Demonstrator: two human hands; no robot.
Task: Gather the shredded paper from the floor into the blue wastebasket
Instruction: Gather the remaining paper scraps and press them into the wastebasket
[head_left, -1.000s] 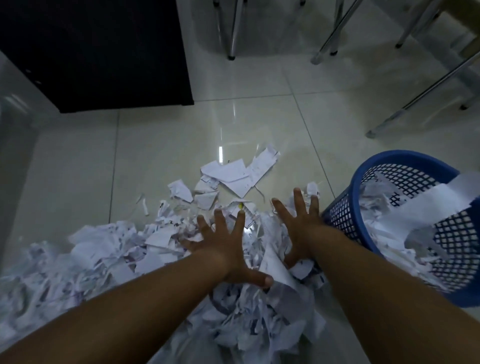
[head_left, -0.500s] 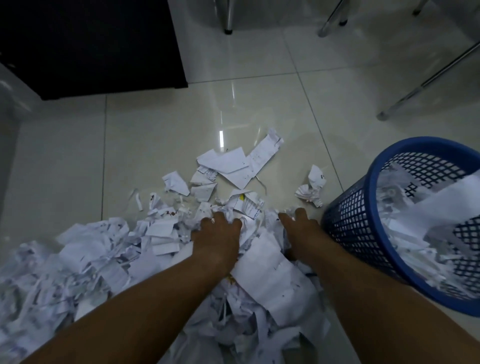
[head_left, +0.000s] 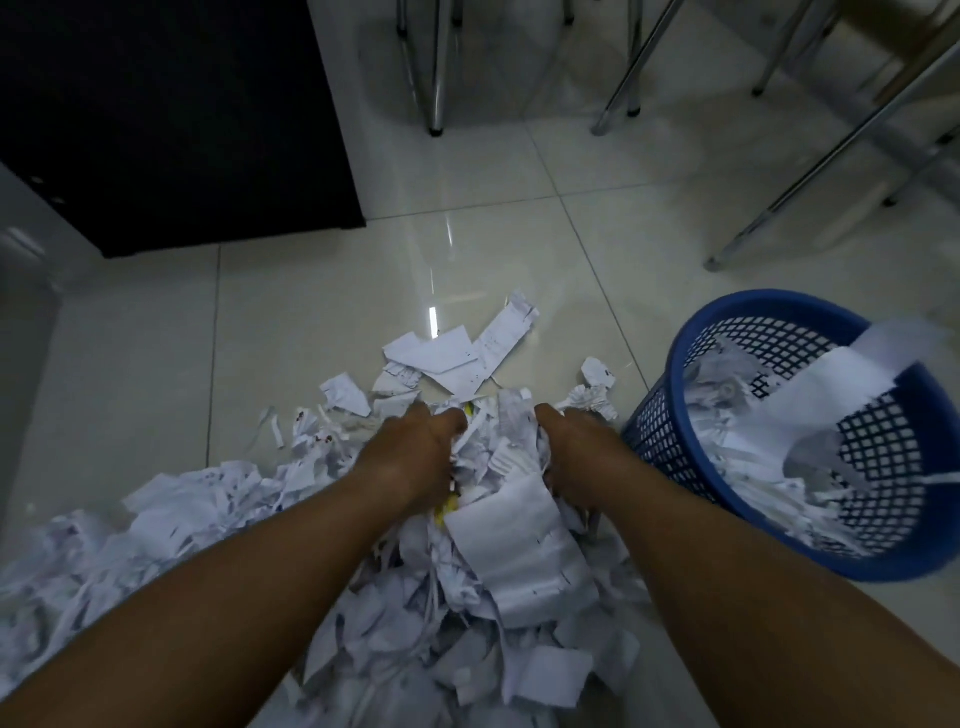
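Paper hides our fingertips: left hand (head_left: 415, 452) and right hand (head_left: 576, 460) curl round one bundle of shredded paper (head_left: 519, 540) at frame centre. We see the paper stretch along the floor (head_left: 311, 312) from lower left to centre, cut off below. At right, the blue wastebasket (head_left: 753, 300) holds shreds; a blurred strip (head_left: 831, 384) drapes over its rim.

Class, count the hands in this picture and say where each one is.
2. The left hand digs into the paper at centre. The right hand grips the same pile, next to the wastebasket. Both sets of fingertips are buried in the paper.
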